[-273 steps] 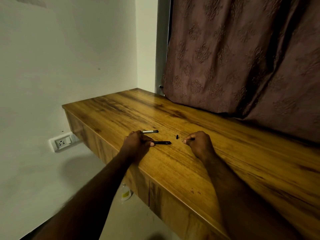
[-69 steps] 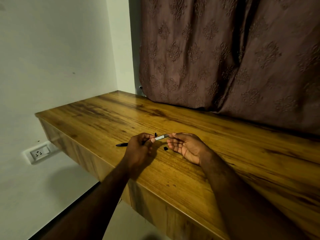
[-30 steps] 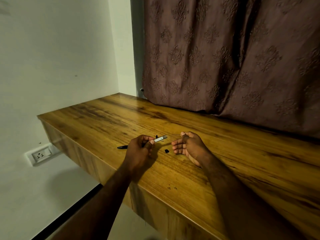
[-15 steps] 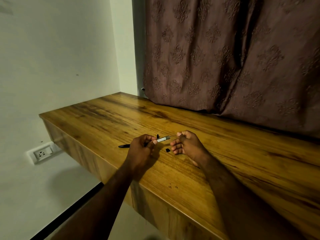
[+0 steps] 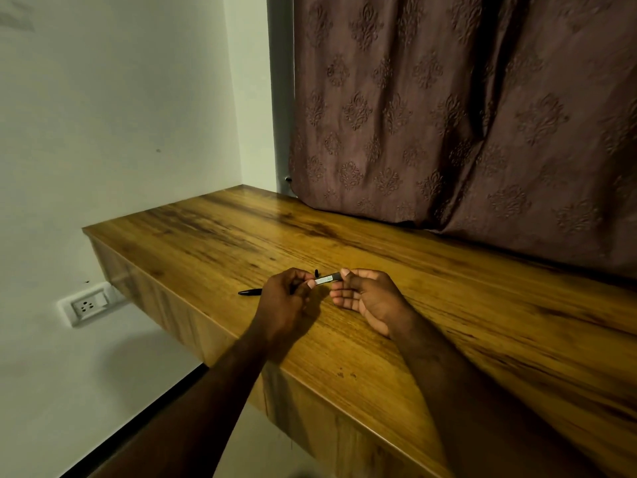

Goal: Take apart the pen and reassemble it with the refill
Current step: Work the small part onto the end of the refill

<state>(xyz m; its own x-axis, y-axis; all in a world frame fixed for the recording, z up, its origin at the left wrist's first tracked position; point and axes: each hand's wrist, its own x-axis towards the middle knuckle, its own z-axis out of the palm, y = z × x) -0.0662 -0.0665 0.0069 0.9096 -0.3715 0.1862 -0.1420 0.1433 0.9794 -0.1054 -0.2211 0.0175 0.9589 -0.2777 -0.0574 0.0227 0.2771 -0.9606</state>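
Note:
My left hand [image 5: 284, 300] pinches a short pen barrel [image 5: 324, 280] with a white label, holding it just above the wooden desk [image 5: 465, 315]. My right hand [image 5: 367, 298] is palm up, its fingertips pinching the barrel's dark right end. The refill does not show between the hands. A black pen part [image 5: 250, 292] lies on the desk to the left of my left hand. A tiny black piece [image 5: 316, 271] sits on the desk just behind the barrel.
The desk's front edge runs right under my wrists, with floor below. A brown patterned curtain [image 5: 448, 115] hangs along the back of the desk. The white wall on the left carries a socket [image 5: 88, 305] below desk level.
My right hand has moved left up to the barrel's end, and the thin refill seen between the hands half a second ago is out of sight. The small black piece near my right hand is now covered.

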